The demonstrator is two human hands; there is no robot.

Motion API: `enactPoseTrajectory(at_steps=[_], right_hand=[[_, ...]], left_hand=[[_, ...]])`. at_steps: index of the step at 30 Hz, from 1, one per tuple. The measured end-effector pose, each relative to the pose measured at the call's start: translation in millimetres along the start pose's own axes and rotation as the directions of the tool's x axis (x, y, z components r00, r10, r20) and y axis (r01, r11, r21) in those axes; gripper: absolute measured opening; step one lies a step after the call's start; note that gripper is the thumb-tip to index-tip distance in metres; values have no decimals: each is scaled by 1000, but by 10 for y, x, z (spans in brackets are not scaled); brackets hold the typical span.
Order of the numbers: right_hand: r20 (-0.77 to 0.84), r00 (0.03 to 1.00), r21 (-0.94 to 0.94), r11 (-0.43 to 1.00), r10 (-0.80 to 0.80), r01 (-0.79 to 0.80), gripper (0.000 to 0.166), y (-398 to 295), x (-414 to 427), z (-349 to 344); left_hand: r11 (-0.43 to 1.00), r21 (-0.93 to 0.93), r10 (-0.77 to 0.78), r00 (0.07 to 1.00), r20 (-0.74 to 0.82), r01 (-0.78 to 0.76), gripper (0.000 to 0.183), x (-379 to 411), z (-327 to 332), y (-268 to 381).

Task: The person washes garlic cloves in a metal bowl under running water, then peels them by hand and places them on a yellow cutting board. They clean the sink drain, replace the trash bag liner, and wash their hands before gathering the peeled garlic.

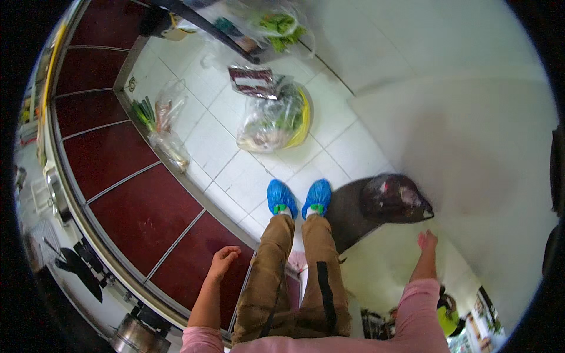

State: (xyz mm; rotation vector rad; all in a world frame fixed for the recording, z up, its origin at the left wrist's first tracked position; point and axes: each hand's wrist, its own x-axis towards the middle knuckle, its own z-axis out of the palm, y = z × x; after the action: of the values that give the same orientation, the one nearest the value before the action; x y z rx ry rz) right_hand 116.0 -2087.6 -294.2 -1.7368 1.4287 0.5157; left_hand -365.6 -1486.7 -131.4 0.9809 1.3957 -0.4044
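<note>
My left hand (224, 261) hangs beside the dark red cabinet doors (154, 220), its fingers loosely curled around nothing. My right hand (427, 241) hangs on the other side, apart from the handle of a dark plastic bag (390, 198) and holding nothing. That bag rests on a dark mat (348, 216) against the pale wall. On the white tiles ahead of my feet lies a clear plastic bag of leafy vegetables (273, 123), yellow along one side. A dark red foil packet (254, 82) leans on it. Bagged scallions (152, 119) lie along the cabinet base.
Blue shoe covers (282, 196) wrap my feet. A dark bar (212, 31) and a bag with green leaves (282, 31) are at the top. The counter's metal edge (106, 238) runs left, with a steel pot (137, 337) nearby. A person in yellow-green (448, 320) is lower right.
</note>
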Motion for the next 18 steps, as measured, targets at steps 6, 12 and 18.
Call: enactPoseTrajectory(at_steps=[6,12,18], right_hand=[[574,750,-668,343,-328,661,25,402,-1107,587],[937,327,-316,708,126,632,17,-317,-4766,1376],[971,-232,236,86,-55,968,21,-759,-6733,1936]], left_hand=[[985,-118,125,992,-20,-127,22,-248,-142,-141],[924,-105,356,928,-108,-367,28,-762,-522,663],[833,-138,504,838,-211,-536,21,-627,-1295,1347]])
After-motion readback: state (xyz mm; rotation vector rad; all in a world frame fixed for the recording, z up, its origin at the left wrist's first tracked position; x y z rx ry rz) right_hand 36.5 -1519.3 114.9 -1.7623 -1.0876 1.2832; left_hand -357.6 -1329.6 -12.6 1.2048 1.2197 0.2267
